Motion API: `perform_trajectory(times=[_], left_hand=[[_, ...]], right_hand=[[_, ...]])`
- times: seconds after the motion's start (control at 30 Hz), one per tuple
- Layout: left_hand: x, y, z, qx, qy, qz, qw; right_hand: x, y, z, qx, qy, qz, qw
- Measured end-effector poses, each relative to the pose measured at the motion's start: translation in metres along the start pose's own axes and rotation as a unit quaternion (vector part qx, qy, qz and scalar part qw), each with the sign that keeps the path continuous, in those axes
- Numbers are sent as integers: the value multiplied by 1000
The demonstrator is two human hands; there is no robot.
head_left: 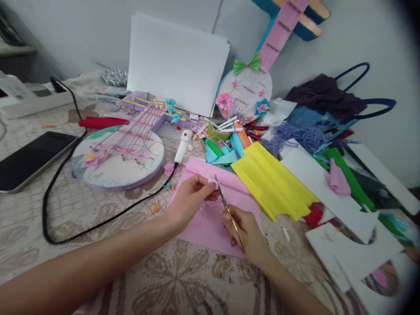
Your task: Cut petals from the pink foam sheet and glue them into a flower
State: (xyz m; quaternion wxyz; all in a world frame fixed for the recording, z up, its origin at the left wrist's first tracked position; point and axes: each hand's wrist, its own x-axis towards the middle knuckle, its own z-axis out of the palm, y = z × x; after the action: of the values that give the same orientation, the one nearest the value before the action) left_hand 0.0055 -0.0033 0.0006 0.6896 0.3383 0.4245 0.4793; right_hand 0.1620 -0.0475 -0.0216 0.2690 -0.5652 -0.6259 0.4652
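My left hand point(192, 195) pinches a small piece of pink paper point(212, 184) between thumb and fingers, just above a larger pink sheet point(210, 223) that lies on the table. My right hand point(244, 232) grips thin gold scissors point(226, 205); their blades point up toward the pinched piece and touch its edge. Both hands hover over the pink sheet near the table's front middle.
Folded yellow paper point(272, 183) lies right of the hands. A round decorated guitar craft point(118, 153), a white glue gun point(183, 146) with black cable point(52, 192), and a phone point(29, 159) are to the left. White foam pieces point(344, 210), markers point(226, 124) and a blue bag point(328, 113) crowd the right.
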Motion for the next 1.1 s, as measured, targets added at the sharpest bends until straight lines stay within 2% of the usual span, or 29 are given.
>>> perform_trajectory(times=[0.3,0.57,0.8,0.97,1.1], left_hand=[[2,-1,-2,25,-4,15,1000],[5,2,-4,33,-31,6,999],[11,0,-12,0,-103,-32,994],[15,-1,-17,0,-144,-34,989],[14,0,-15,10,-151,-46,987]], right_hand=[[-3,-4,-3,68,-34,-21,997],[-1,-8,-18,82,-74,27,993],[0,-10,-28,50,-106,31,993],[0,-10,-30,49,-104,33,993],[2,-9,-28,60,-79,25,995]])
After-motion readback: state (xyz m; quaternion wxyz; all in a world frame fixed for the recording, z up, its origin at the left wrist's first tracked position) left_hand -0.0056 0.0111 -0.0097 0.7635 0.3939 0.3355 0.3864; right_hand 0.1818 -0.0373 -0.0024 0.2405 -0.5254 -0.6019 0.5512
